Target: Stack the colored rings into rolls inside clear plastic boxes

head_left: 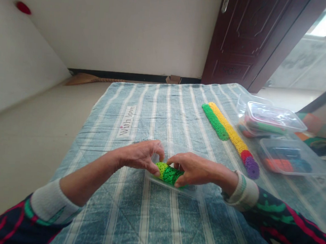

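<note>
A stack of round crocheted discs (171,174), lime at its left end and darker green along the rest, lies on its side inside a clear plastic container (187,192). My left hand (145,156) curls its thumb and fingers around the lime end. Over the darker green part, my right hand (194,169) grips with its thumb in front and fingers behind. To the right, overlapping rows of similar discs lie on the cloth: a green row (216,122) beside a longer yellow row (227,129), which ends in red discs (245,155) and purple discs (252,167).
A striped blue-and-white cloth (128,209) covers the table. At the right stand a lidded clear container (276,117) and another container (317,168) holding orange and blue discs. Beyond the table are a dark red door (242,41) and a broom (81,79) on the floor.
</note>
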Demonstrator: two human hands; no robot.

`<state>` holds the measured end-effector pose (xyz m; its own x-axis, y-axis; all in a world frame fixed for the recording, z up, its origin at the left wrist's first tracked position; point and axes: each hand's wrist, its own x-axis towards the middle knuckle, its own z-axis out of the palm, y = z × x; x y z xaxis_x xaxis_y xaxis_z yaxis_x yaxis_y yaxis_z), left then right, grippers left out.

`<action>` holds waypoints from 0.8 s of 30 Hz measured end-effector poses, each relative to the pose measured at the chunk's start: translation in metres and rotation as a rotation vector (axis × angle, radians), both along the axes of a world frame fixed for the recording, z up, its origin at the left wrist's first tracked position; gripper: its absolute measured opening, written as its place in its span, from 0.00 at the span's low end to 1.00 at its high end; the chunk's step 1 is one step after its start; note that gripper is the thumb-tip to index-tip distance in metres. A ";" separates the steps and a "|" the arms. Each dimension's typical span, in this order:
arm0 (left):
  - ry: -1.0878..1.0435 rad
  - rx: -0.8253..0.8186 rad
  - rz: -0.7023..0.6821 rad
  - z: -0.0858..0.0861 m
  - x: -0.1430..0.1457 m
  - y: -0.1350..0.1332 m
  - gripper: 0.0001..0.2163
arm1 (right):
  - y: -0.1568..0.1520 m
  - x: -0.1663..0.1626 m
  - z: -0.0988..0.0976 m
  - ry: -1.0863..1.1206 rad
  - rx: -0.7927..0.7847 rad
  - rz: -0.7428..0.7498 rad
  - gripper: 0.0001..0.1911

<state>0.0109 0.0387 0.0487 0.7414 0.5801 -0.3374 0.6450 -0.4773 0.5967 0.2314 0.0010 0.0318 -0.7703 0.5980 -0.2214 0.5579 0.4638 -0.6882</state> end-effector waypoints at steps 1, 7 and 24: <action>-0.007 -0.002 0.001 0.000 0.000 0.000 0.12 | 0.000 0.000 0.000 0.001 -0.004 -0.006 0.28; -0.035 -0.019 0.008 -0.006 -0.002 -0.001 0.13 | -0.002 0.001 0.004 0.001 -0.027 -0.026 0.27; 0.164 0.086 -0.027 0.004 0.000 -0.014 0.12 | -0.010 0.004 0.007 -0.011 0.112 0.070 0.15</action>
<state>0.0109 0.0249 0.0525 0.6961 0.5931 -0.4046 0.7167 -0.5404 0.4407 0.2353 -0.0094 0.0386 -0.8089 0.5645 -0.1647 0.5287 0.5756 -0.6238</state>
